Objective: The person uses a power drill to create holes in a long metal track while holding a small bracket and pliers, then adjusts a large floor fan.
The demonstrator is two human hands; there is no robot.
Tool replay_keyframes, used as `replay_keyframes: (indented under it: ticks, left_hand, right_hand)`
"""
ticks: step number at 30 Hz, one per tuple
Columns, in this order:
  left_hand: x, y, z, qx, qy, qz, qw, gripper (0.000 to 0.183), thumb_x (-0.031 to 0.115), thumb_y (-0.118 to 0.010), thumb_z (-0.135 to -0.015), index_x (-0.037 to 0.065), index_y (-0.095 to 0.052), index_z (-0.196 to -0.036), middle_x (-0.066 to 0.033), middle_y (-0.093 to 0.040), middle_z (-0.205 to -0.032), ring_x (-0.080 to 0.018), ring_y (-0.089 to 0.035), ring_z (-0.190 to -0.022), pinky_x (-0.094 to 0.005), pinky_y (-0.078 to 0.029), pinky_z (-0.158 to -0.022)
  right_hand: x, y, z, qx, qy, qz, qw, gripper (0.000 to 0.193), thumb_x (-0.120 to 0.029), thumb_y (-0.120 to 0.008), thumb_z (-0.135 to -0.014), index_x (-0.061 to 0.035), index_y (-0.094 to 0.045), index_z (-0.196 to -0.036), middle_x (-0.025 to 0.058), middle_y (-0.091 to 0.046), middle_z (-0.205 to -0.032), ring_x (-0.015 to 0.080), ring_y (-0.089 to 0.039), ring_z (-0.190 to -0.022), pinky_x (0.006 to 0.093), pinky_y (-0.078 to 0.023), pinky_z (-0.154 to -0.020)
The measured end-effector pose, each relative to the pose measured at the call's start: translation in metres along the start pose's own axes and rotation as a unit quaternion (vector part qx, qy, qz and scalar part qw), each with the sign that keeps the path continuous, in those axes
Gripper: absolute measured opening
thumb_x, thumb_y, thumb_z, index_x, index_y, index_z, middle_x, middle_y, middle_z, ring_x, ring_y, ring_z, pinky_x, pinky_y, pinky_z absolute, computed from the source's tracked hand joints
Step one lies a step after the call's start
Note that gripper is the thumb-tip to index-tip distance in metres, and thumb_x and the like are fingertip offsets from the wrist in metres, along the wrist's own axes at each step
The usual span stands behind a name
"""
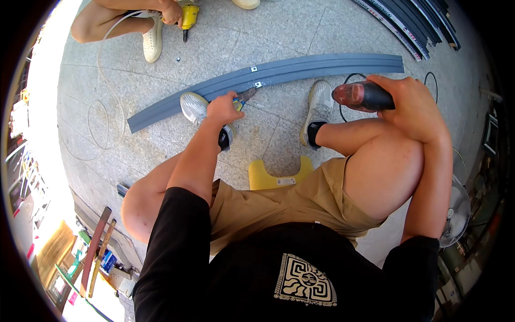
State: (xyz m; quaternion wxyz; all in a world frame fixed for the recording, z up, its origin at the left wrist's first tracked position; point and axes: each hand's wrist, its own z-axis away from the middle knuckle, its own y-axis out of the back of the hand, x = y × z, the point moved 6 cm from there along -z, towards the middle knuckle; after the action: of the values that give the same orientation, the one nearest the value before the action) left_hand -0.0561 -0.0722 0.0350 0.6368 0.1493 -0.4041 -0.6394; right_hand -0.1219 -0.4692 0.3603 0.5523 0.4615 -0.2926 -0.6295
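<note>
A long grey profile strip [316, 67] lies across the stone floor in front of me, with small bright metal pieces on it. My left hand [222, 110] is closed around pliers [245, 97] with yellow and blue handles, their jaws at the strip's near edge, beside one metal piece [258, 85]. In my right hand [413, 102] is a power tool [358, 95] with a black body and a reddish-brown front, held above the floor near my right knee. Its business end and any trigger cannot be made out. My left shoe [194, 106] rests against the strip.
Across the strip, another person's hand [171, 13] holds a yellow power tool [189, 17] with a clear hose [98, 59]. A yellow stool [258, 177] stands below me. More dark strips [416, 24] lie at the far right; a fan [456, 214] stands at right.
</note>
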Motion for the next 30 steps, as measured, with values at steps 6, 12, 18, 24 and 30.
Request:
replay_keyframes:
  ticks: [6,12,18,24,30]
  left_hand:
    - [0.014,0.003,0.007,0.043,0.018,-0.094,0.994,0.066,0.036,-0.083,-0.081,0.012,-0.065,-0.14,-0.0201,-0.075,-0.128,-0.0418,-0.075,-0.114,-0.0511,-0.061,-0.097]
    - [0.011,-0.015,0.009,0.056,0.056,-0.059,0.995,0.065,0.034,-0.081,-0.081,0.007,-0.062,-0.137,-0.0211,-0.069,-0.138,-0.0426,-0.074,-0.115,-0.0517,-0.061,-0.097]
    - [0.0,-0.024,-0.002,0.028,0.037,0.012,0.999,0.067,0.037,-0.083,-0.078,0.008,-0.065,-0.136,-0.0211,-0.07,-0.133,-0.0405,-0.07,-0.123,-0.0494,-0.059,-0.104]
    - [-0.002,-0.025,0.0,0.055,0.026,0.013,0.998,0.064,0.035,-0.084,-0.075,0.008,-0.067,-0.131,-0.0202,-0.074,-0.126,-0.0417,-0.072,-0.116,-0.0497,-0.059,-0.1]
    - [0.001,-0.017,0.002,0.077,0.004,-0.026,0.997,0.06,0.033,-0.082,-0.078,0.008,-0.067,-0.131,-0.0201,-0.071,-0.127,-0.0431,-0.072,-0.114,-0.0521,-0.059,-0.097]
  right_hand:
    - [-0.006,0.002,-0.002,0.001,0.001,-0.017,1.0,0.055,-0.007,-0.077,-0.074,-0.016,-0.077,-0.128,0.0193,-0.079,-0.105,0.0444,-0.073,-0.099,0.0513,-0.059,-0.089]
    - [-0.009,0.006,-0.003,-0.005,0.0,-0.025,1.0,0.054,-0.007,-0.076,-0.074,-0.0156,-0.077,-0.128,0.0192,-0.078,-0.106,0.0447,-0.073,-0.1,0.0509,-0.058,-0.09]
    - [-0.006,0.004,-0.001,0.002,-0.004,-0.021,1.0,0.054,-0.006,-0.076,-0.074,-0.0146,-0.077,-0.127,0.0193,-0.079,-0.105,0.0448,-0.073,-0.1,0.0512,-0.058,-0.09]
    - [-0.007,0.002,-0.001,0.0,-0.004,-0.012,1.0,0.053,-0.007,-0.076,-0.074,-0.0137,-0.077,-0.127,0.0199,-0.079,-0.104,0.0449,-0.073,-0.1,0.0515,-0.058,-0.09]
    - [-0.007,0.003,-0.002,-0.009,-0.01,-0.018,1.0,0.054,-0.007,-0.075,-0.074,-0.0141,-0.077,-0.128,0.0197,-0.078,-0.105,0.0452,-0.073,-0.1,0.0517,-0.058,-0.089]
